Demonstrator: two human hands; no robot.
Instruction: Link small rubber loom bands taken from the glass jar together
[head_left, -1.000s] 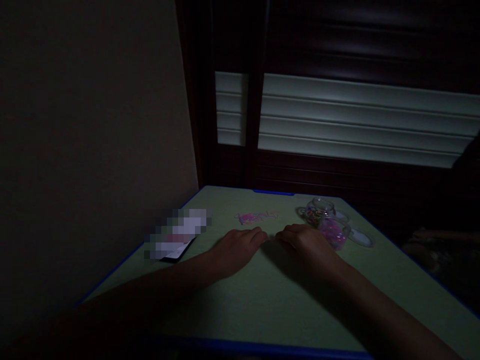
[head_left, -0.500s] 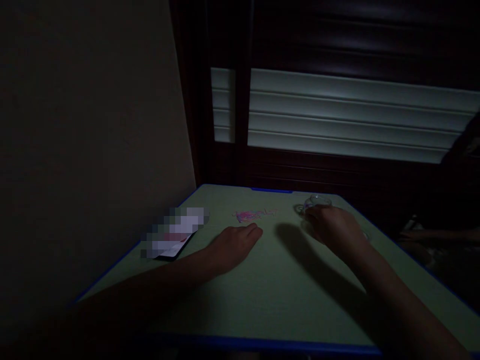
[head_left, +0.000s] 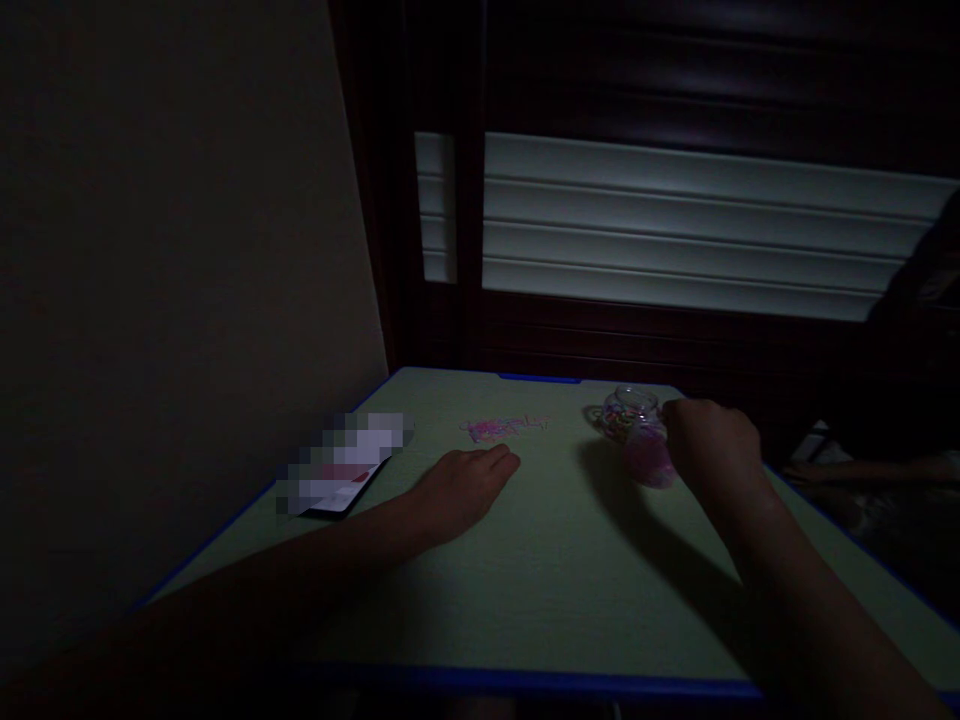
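My left hand (head_left: 469, 490) rests low over the table, palm down, fingers stretched out and holding nothing I can see. Just beyond its fingertips lies a loose pile of thin pink and purple loops (head_left: 491, 430), which look like small rubber bands. My right hand (head_left: 712, 445) is closed beside and slightly above a clear jar with pink contents (head_left: 651, 458). Its fingertips are turned away, so anything in them is hidden. Behind that jar stands a round glass jar (head_left: 621, 412) with multicoloured small pieces inside, its mouth uncovered.
A phone-like flat device (head_left: 345, 490), partly blurred out, lies at the table's left side. The pale green table (head_left: 525, 590) has a blue edge. A wall (head_left: 187, 250) borders it on the left, and dark wooden panels (head_left: 637, 340) stand behind. Another person's arm (head_left: 862, 470) shows at the right.
My right hand has moved right, away from over the jars, uncovering both of them. My left hand has barely moved. The view has shifted slightly.
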